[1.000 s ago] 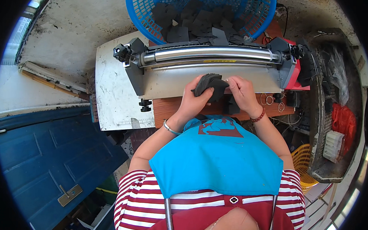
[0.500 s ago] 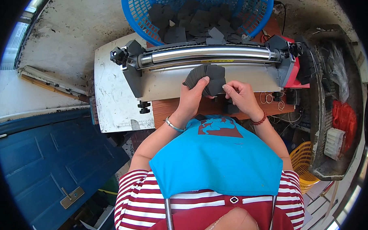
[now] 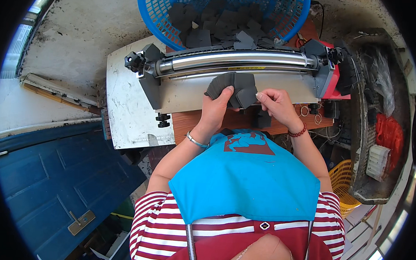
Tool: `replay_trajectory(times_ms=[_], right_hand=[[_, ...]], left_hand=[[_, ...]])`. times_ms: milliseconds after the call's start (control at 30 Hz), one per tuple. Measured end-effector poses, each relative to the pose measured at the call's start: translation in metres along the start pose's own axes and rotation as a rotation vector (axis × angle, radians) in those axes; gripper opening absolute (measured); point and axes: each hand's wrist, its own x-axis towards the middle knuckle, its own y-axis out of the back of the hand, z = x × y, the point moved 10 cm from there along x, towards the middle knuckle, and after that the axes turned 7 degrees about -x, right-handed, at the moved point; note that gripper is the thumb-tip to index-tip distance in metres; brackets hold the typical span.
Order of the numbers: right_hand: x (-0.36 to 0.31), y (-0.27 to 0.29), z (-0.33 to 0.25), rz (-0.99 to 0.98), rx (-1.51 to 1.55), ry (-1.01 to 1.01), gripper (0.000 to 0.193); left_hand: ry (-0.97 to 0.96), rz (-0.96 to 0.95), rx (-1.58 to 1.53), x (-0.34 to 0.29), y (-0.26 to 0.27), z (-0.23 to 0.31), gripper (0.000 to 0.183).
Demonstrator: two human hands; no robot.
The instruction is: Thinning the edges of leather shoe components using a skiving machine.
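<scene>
My left hand (image 3: 214, 109) is closed around a fanned stack of thin dark grey pieces (image 3: 223, 84), with the thumb pressed on top. The stack is held above the near edge of the roller machine's metal plate (image 3: 182, 93). My right hand (image 3: 277, 105) is pinched at the right side of the stack, its fingertips at the corner of one squarish dark grey piece (image 3: 245, 98). That piece sticks out from the others. Below the hands, a dark block-like thing (image 3: 263, 119) shows at the wooden table edge; its kind is unclear.
Behind the hands lies the machine's long steel roller (image 3: 238, 61), with black knobs (image 3: 134, 62) at its ends. Beyond it stands a blue plastic basket (image 3: 153, 19) with many loose dark grey pieces. A yellow basket (image 3: 341, 180) is at the lower right, a blue door (image 3: 55, 179) at the left.
My right hand has shifted slightly right and up. One piece at the stack's right side now stands out more, and the left hand's fan has spread slightly leftward.
</scene>
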Motion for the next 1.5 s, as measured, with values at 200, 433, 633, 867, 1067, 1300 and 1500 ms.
replay_trajectory(times_ms=[200, 433, 633, 867, 1067, 1300, 1500], right_hand=[[0.000, 0.008, 0.005, 0.045, 0.000, 0.020, 0.031], [0.024, 0.043, 0.016, 0.142, -0.258, -0.161, 0.034], [0.022, -0.004, -0.009, -0.051, 0.025, 0.016, 0.038], [0.026, 0.023, 0.012, -0.046, -0.145, -0.188, 0.039], [0.039, 0.023, -0.008, 0.114, -0.145, -0.026, 0.040], [0.022, -0.009, -0.018, -0.018, -0.079, 0.049, 0.036], [0.025, 0.017, 0.013, -0.038, -0.137, -0.116, 0.038]], left_hand=[[-0.111, -0.004, 0.082, 0.004, 0.008, 0.006, 0.017], [-0.152, 0.070, 0.096, 0.003, 0.011, 0.017, 0.018], [-0.132, 0.039, 0.115, 0.004, 0.002, 0.012, 0.020], [-0.074, 0.083, 0.075, 0.005, 0.010, 0.011, 0.022], [-0.042, 0.019, 0.082, 0.008, -0.008, 0.005, 0.023], [-0.017, 0.001, 0.028, 0.009, -0.006, 0.004, 0.020], [-0.016, 0.017, 0.027, 0.008, -0.003, 0.010, 0.020]])
